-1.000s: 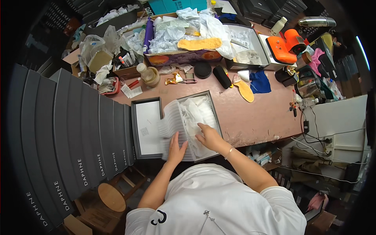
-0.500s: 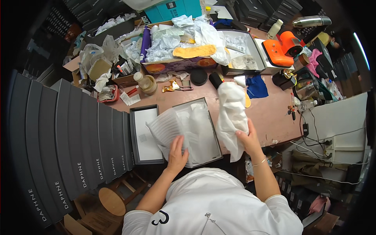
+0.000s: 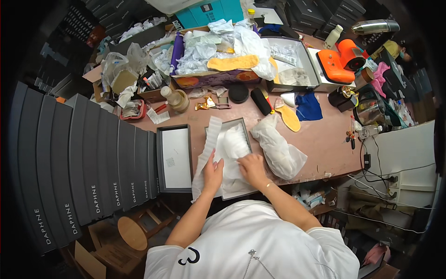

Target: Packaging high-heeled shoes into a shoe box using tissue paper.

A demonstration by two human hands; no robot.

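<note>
A grey shoe box (image 3: 247,135) lies open in front of me, lined with white wrapping, with a white padded bundle (image 3: 236,142) inside. At its left side a ribbed white foam sheet (image 3: 206,148) stands partly upright. My left hand (image 3: 213,176) rests against this sheet, fingers stretched upward and thumb apart. Over the box's right part is my right hand (image 3: 253,170), its fingers curled down at the wrapping; what they pinch is hidden. A tissue-wrapped bundle (image 3: 281,151) lies on the table to the right of the box.
A box lid (image 3: 189,160) sits left, beside a tall row of dark shoe boxes (image 3: 104,158). Farther back are a brush (image 3: 261,101), a yellow insole (image 3: 289,118), a blue cloth (image 3: 309,106), a bottle (image 3: 173,97) and a carton full of crumpled paper (image 3: 200,53).
My right hand has laid the tissue-wrapped bundle on the table and moved left over the box. The foam sheet has swung leftward and upright by my left hand, uncovering the box's contents.
</note>
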